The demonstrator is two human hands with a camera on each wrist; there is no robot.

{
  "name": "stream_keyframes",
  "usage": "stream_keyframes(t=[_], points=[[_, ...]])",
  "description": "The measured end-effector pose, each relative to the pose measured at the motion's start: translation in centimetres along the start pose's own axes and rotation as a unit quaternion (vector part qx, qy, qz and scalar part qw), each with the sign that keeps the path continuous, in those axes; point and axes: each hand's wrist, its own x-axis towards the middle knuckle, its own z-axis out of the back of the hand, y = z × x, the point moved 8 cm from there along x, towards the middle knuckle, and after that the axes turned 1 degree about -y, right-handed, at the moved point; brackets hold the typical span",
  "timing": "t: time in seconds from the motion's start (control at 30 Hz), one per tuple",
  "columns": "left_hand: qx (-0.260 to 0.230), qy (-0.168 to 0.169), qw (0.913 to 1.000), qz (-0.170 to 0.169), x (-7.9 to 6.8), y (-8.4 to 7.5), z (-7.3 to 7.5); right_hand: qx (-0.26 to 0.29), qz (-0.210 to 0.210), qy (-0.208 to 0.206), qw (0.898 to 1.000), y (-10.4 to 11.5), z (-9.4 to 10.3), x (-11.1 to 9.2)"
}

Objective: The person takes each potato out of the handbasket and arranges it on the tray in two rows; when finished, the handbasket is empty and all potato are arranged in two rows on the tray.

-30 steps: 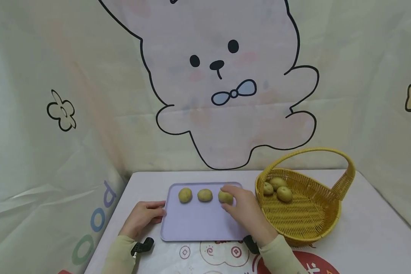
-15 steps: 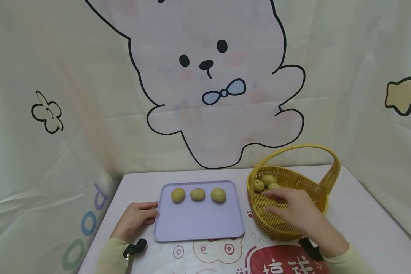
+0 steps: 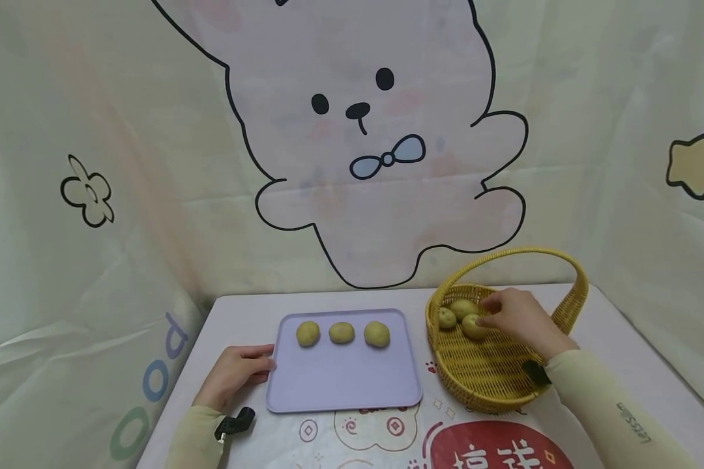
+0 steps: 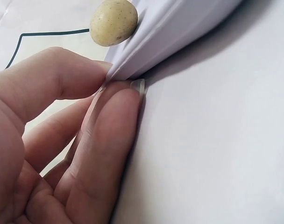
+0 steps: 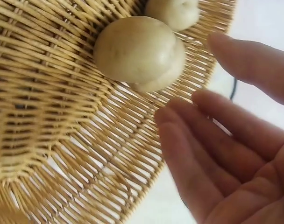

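Right hand [image 3: 521, 318] is nearing the basket's [image 3: 481, 378] eleven-o'clock potatoes [image 3: 472, 327] — spread, none gripped yet; left hand [image 3: 233, 373] is pinching the tray [image 3: 343, 384].

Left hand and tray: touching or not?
Touching. The left wrist view shows the left hand pinching the edge of the tray.
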Motion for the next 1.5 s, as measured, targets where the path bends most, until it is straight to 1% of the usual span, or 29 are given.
stream_keyframes(t=[0.17,0.3,0.4,0.53,0.73,0.9,1.07,1.23,1.33,1.5], points=[[0.0,0.004,1.0,-0.007,0.1,-0.2,-0.1,0.005,-0.033,0.019,0.999,-0.9,-1.3,1.5],[0.003,0.002,1.0,-0.007,0.2,0.1,0.0,0.019,-0.045,0.027,0.998,-1.1,-2.3,2.1],[0.004,-0.002,1.0,-0.003,0.2,0.4,0.1,0.016,-0.049,0.029,0.998,-1.2,-3.0,2.2],[0.001,0.002,0.9999,-0.01,0.3,0.3,0.0,0.005,-0.057,0.024,0.998,-1.4,-3.3,2.4],[-0.007,0.005,1.0,-0.004,0.2,0.2,-0.2,-0.015,-0.057,0.023,0.998,-1.5,-3.2,2.6],[0.001,0.003,1.0,-0.006,0.3,0.3,-0.2,-0.009,-0.057,0.026,0.998,-1.5,-3.1,2.5],[0.006,-0.002,1.0,-0.002,0.5,0.6,-0.1,0.008,-0.054,0.038,0.998,-1.3,-2.9,1.9],[0.002,0.0,1.0,-0.001,0.6,0.7,-0.2,0.013,-0.058,0.041,0.997,-0.5,-1.5,0.6],[-0.001,0.003,1.0,0.001,0.5,0.7,-0.2,0.01,-0.045,0.028,0.999,0.4,-0.5,-0.6],[0.003,0.005,1.0,0.001,0.4,0.5,0.0,0.016,-0.022,-0.009,1.0,1.9,0.9,-3.2]])
